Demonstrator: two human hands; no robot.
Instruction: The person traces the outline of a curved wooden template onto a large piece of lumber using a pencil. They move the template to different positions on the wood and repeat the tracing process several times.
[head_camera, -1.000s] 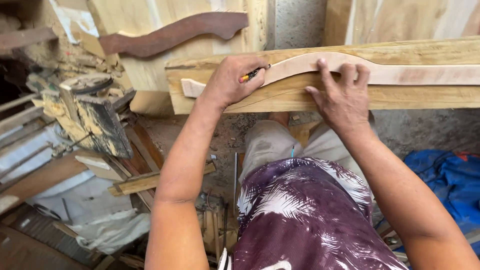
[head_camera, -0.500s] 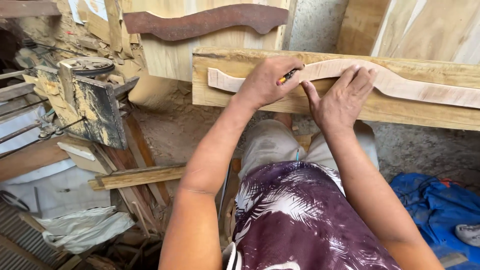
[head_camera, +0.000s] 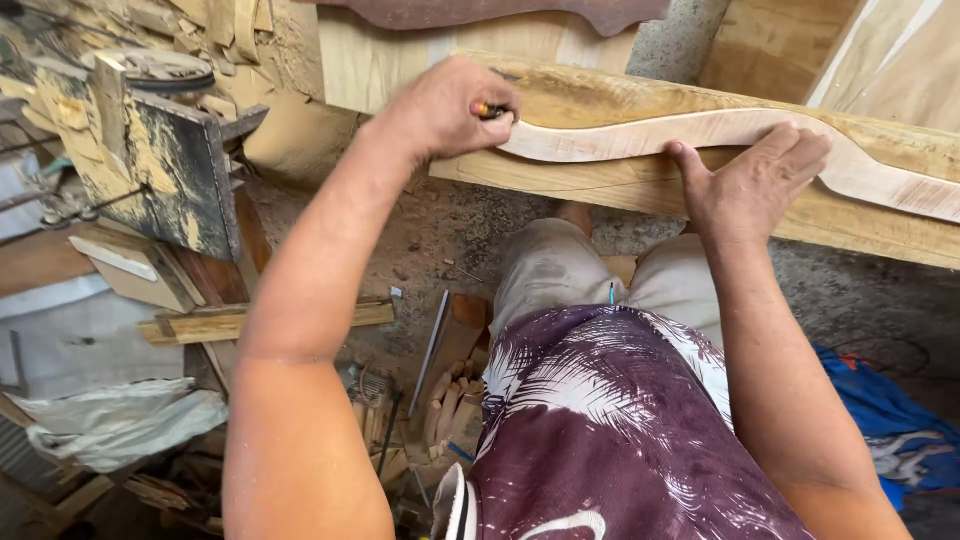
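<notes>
On the head view, I see my left hand (head_camera: 440, 105) reaching forward, fist closed around a pencil (head_camera: 489, 111) at the curved template (head_camera: 640, 138); my right hand (head_camera: 750, 180) presses it flat, fingers spread, onto the plank (head_camera: 600, 185).

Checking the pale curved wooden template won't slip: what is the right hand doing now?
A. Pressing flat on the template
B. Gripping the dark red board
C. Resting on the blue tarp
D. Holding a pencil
A: the right hand lies flat on the pale curved wooden template atop the yellowish wooden plank, while the left hand holds the pencil.
</notes>
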